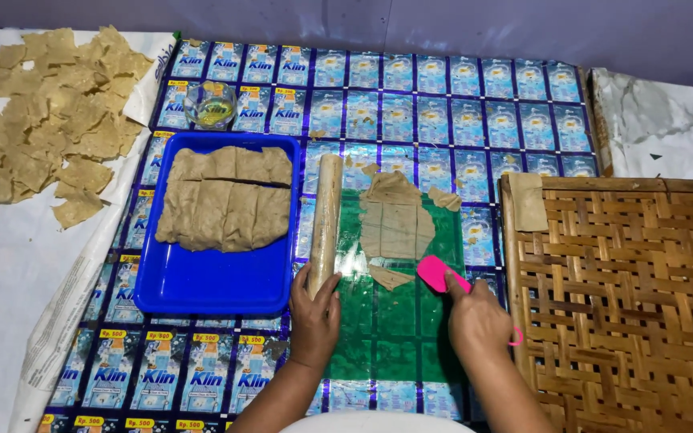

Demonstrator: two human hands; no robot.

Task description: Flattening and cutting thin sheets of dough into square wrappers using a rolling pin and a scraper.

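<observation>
**Two hands at the dough sheet**

Two bare hands worked on a mat of blue printed sachets point(459, 112) that covered most of the surface. At three o'clock lay a woven bamboo tray point(627, 305); at nine o'clock a blue plastic tray point(202, 281) held cut dough slabs point(226, 200), and dry crackers point(42, 104) lay spread at ten o'clock. A green sheet point(395, 313) at centre carried thin scored dough point(399, 224), with bare green room toward six o'clock. The rolling pin point(325, 220) lay along the sheet's left edge, long axis running twelve to six. The left hand point(314, 313) was closed around its near end. The right hand point(479, 321) gripped a pink scraper point(436, 273), blade pointing to eleven o'clock, just beside a loose dough scrap point(391, 277).
</observation>
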